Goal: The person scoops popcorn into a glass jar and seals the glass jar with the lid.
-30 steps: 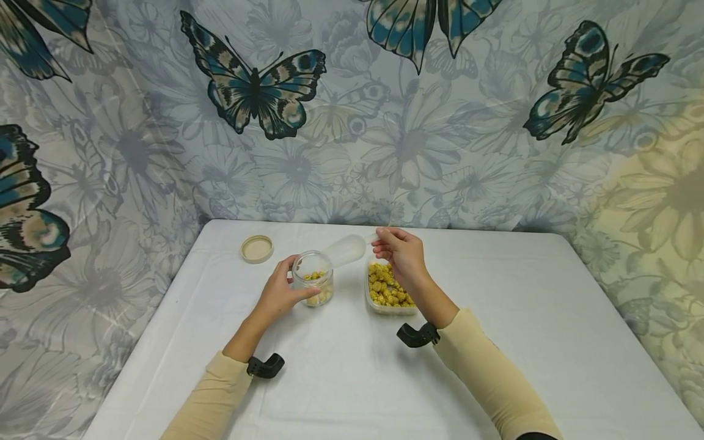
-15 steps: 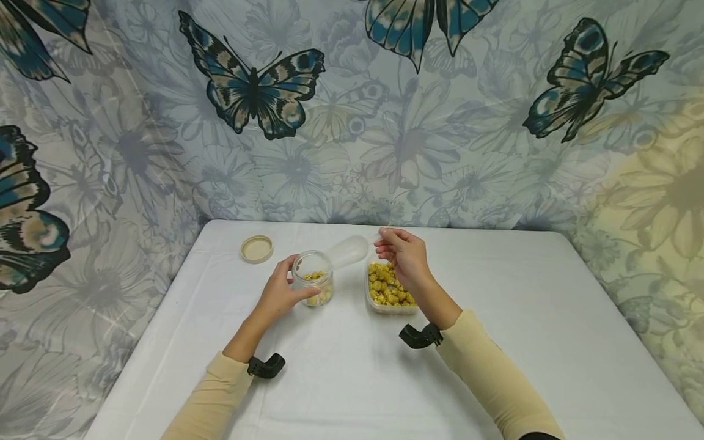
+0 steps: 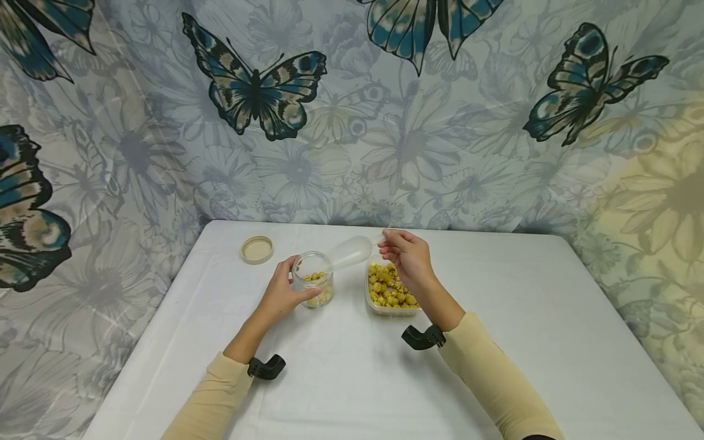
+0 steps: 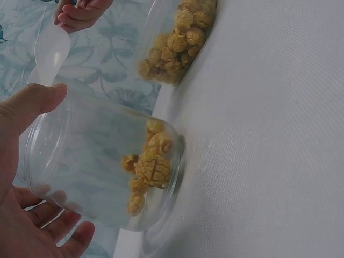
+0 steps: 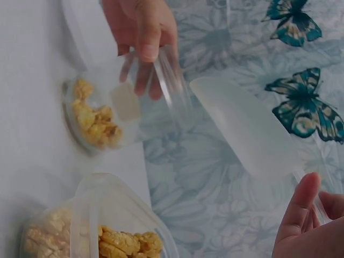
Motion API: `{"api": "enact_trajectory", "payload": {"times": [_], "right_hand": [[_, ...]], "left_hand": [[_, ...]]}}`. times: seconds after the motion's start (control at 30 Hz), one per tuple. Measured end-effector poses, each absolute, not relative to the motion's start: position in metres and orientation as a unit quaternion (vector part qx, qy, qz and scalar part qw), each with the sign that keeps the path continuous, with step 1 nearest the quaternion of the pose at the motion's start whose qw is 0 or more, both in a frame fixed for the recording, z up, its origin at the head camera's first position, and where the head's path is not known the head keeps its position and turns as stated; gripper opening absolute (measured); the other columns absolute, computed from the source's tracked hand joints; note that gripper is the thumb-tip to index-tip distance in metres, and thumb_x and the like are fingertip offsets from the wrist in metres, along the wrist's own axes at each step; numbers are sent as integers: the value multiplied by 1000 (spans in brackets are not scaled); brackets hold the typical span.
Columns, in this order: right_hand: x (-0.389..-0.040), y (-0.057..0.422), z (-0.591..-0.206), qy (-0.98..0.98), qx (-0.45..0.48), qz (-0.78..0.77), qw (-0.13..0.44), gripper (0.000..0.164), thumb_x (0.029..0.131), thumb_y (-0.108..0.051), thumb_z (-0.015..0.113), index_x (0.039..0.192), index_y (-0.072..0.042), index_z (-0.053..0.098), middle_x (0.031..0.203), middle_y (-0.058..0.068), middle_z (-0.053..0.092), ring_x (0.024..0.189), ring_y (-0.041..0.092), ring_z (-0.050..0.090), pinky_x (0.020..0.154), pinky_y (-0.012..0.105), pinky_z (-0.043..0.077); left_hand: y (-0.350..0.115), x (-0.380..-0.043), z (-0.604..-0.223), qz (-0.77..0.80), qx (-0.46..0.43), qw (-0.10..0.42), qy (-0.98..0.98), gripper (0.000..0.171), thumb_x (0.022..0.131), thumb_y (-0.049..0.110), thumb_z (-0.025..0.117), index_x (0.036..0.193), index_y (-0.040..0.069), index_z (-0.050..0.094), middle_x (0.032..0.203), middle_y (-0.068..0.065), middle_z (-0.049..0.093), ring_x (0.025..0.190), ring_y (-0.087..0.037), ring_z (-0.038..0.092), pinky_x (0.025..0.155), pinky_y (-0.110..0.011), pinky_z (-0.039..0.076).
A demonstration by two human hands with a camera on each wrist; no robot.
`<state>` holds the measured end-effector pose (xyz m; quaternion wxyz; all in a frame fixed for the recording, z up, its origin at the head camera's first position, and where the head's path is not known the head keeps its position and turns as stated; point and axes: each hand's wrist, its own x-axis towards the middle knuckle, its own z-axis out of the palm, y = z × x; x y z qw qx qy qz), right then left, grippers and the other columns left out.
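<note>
Scoop (image 3: 351, 252) edging off the jar (image 4: 91, 153).
Now slightly further right, it looks empty, so its load seems delivered; popcorn (image 4: 153, 171) lies low in the jar on the tabletop (image 3: 341, 379). Fingers of the left hand (image 3: 280, 293) wrap the jar; the right hand (image 3: 408, 255) pinches the scoop.

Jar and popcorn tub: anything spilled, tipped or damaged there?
Nothing stands out. The jar stands upright, gripped by the left hand, popcorn inside; the tub sits flat nearby. I see no spilled pieces on the white cloth and no cracks, though fine ones could be missed.
</note>
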<state>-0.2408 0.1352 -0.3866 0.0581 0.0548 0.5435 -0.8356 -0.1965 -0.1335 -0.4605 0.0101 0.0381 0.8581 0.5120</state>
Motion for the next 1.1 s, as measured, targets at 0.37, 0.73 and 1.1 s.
{"api": "enact_trajectory", "payload": {"times": [0.37, 0.73, 1.1], "right_hand": [[-241, 142, -382, 540, 53, -838, 51, 13, 96, -12, 61, 103, -1, 62, 68, 1, 69, 57, 9, 64, 55, 17, 54], [-239, 154, -378, 526, 58, -847, 48, 11, 96, -13, 62, 100, -3, 63, 68, 2, 69, 58, 10, 64, 56, 17, 54], [-237, 165, -370, 518, 49, -853, 39, 10, 98, -12, 58, 100, -5, 65, 70, 2, 69, 59, 9, 65, 57, 16, 54]], "left_hand": [[-135, -194, -456, 503, 38, 14, 864, 91, 77, 28, 82, 148, 3, 30, 142, -19, 39, 133, -34, 41, 109, -52, 39], [-136, -195, -450, 488, 52, 2, 871, 97, 75, 30, 84, 149, 1, 28, 147, -21, 36, 137, -37, 38, 112, -53, 36], [-133, -195, -439, 484, 75, -39, 871, 98, 72, 31, 86, 149, 5, 31, 151, -18, 32, 144, -37, 30, 116, -58, 28]]}}
